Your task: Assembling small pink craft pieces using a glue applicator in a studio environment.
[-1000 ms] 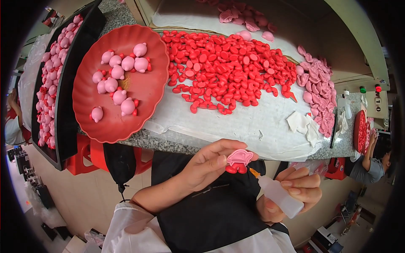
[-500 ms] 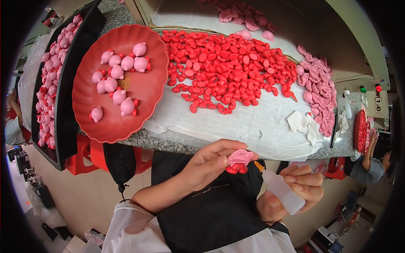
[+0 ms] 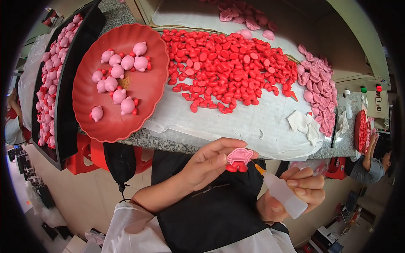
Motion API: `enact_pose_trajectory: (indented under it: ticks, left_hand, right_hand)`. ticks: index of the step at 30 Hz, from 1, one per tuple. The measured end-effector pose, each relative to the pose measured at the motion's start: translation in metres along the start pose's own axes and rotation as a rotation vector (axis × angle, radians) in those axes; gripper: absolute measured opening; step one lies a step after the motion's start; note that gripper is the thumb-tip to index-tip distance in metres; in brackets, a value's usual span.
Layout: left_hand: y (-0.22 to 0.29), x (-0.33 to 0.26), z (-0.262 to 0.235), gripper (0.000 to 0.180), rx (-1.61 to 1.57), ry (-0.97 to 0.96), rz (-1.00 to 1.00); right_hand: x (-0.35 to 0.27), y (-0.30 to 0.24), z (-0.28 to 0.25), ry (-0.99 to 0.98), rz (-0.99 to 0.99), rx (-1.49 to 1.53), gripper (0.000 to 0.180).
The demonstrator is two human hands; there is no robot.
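Note:
My left hand (image 3: 206,164) pinches a small pink pig-shaped piece with red feet (image 3: 239,159) just in front of the counter edge. My right hand (image 3: 295,194) grips a small white squeeze bottle (image 3: 283,195), its orange tip pointing up-left, close below the pink piece. On the white sheet (image 3: 261,122) lies a large heap of small red parts (image 3: 228,67). A red scalloped plate (image 3: 122,80) at the left holds several finished pink pigs with red feet.
A black tray (image 3: 55,84) of pink pigs stands at far left. Flat pink shells (image 3: 320,84) pile at the right of the sheet, more pink parts (image 3: 244,14) at the back. White scraps (image 3: 303,122) lie near the front edge. Another person (image 3: 371,164) works at far right.
My right hand has shifted the bottle slightly; its orange tip stays just under the pink piece. My left hand holds nearly still.

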State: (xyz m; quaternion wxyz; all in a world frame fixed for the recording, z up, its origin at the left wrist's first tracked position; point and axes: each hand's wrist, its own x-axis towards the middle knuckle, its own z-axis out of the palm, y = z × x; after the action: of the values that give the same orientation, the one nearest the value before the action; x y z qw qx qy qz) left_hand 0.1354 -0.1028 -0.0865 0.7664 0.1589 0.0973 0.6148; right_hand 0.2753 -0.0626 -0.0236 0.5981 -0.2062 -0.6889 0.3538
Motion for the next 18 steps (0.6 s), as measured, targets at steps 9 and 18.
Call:
enact_pose_trajectory:
  ticks: [9,18]
  left_hand:
    - [0.001,-0.001,0.000,0.039,-0.008,-0.002,0.002]
    - [0.001,0.000,0.000,0.038,-0.050,-0.006,-0.018]
  right_hand:
    - [-0.003,0.001,0.005,0.086,0.044,-0.094,0.045]
    - [0.001,0.002,-0.001,-0.054,0.015,0.056,0.051]
